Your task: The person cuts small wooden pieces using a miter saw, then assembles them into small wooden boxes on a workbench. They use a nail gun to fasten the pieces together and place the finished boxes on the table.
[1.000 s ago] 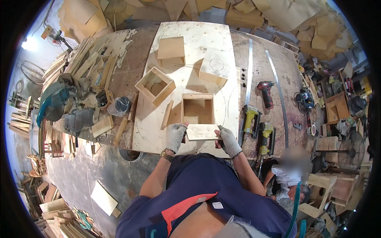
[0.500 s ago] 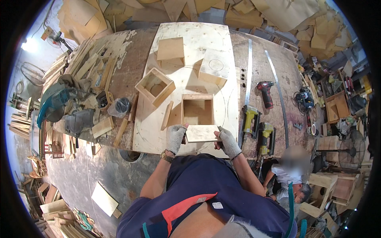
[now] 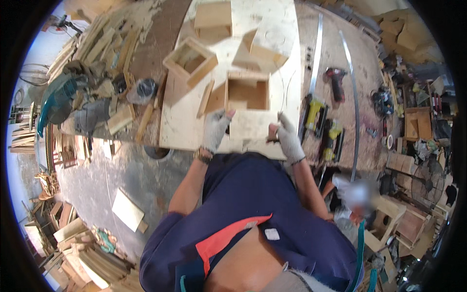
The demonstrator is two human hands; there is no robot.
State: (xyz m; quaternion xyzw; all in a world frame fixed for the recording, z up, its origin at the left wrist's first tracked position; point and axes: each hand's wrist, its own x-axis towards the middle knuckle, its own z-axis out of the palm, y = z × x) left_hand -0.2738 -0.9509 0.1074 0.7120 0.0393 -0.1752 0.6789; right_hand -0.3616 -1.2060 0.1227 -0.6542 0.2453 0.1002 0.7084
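A small pale wooden board (image 3: 250, 125) lies level in front of me, close to the near wall of an open wooden box (image 3: 247, 94). My gloved left hand (image 3: 216, 130) is closed on the board's left edge, thumb on top. Beside the right edge is my gloved right hand (image 3: 289, 138), its index finger and thumb spread apart; it seems off the board. Left of the box a narrow wood strip (image 3: 206, 99) leans at a slant. Another open box (image 3: 190, 62) sits turned beyond it. The board's outline is faint against the pale plywood sheet (image 3: 182, 131).
Two more boxes, one plain (image 3: 212, 18) and one tilted (image 3: 265, 47), stand farther back. To the right lie a nail gun (image 3: 314, 116), a second nail gun (image 3: 332, 141), a red drill (image 3: 335, 82) and metal strips. A circular saw (image 3: 61, 100) is at left. A person crouches at lower right.
The view has tipped, so the table sits higher in the picture. My right hand has opened and come away from the board's right edge; my left hand stays on the board.
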